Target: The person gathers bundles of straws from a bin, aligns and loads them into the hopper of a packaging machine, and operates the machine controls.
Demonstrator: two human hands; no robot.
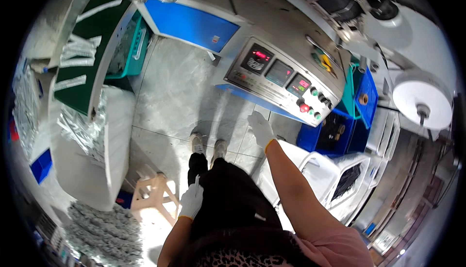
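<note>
My right hand, in a white knit glove with a yellow cuff, reaches forward over the floor. Its fingers are extended and I see nothing in them. It is nearest to the front edge of a machine's metal control panel, apart from it. The panel carries lit digital displays, a red button and several green buttons and dark knobs. My left hand, gloved the same way, hangs beside my dark-clothed thigh. A thin white tip points up from it; whether that is a finger or a held strip I cannot tell.
At left, a green-topped bench bears white strips. Below it are a teal crate and a large white bin with silvery strips. A plastic stool stands by my left hand. Blue and white bins stand at right.
</note>
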